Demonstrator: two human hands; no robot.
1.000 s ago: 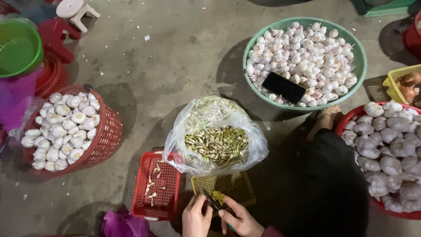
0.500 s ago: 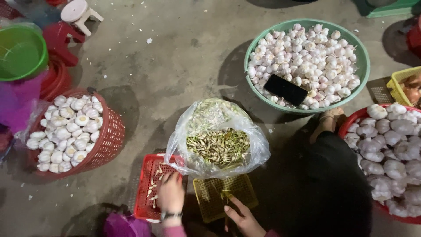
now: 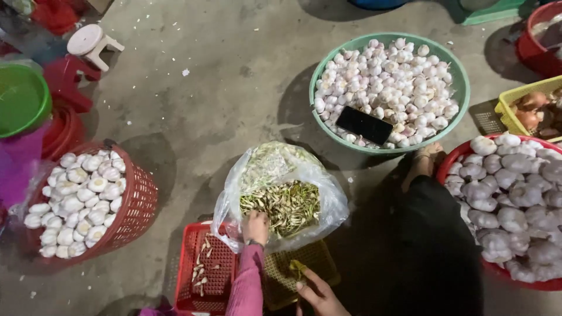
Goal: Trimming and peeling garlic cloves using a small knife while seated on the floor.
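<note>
Left hand [image 3: 256,227] now up at the near rim of the clear plastic bag [image 3: 281,196], fingers curled on the bag's edge, gripping it. Half a second ago it sat lower-left over the red flat basket [image 3: 206,270]; a second ago both hands were together over the yellow-green flat basket [image 3: 316,263]. Pink sleeve [image 3: 247,287] runs up to the left wrist. The bag holds trimmed garlic stems and roots and sits on the concrete floor [image 3: 222,88] just behind both flat baskets.

Right hand [image 3: 316,292] low at the frame's bottom edge, over the yellow-green basket, much as before, fingers loosely curled next to a small green scrap [image 3: 297,268]; cannot tell if it pinches it.

Red basket has a few garlic bits inside. Around: red round basket [image 3: 137,210] of trimmed garlic at left, green basin [image 3: 386,88] of garlic bulbs with a black phone [image 3: 364,125] on top, red basin [image 3: 509,205] of bulbs at right. The view has shifted slightly since the earlier frame.
</note>
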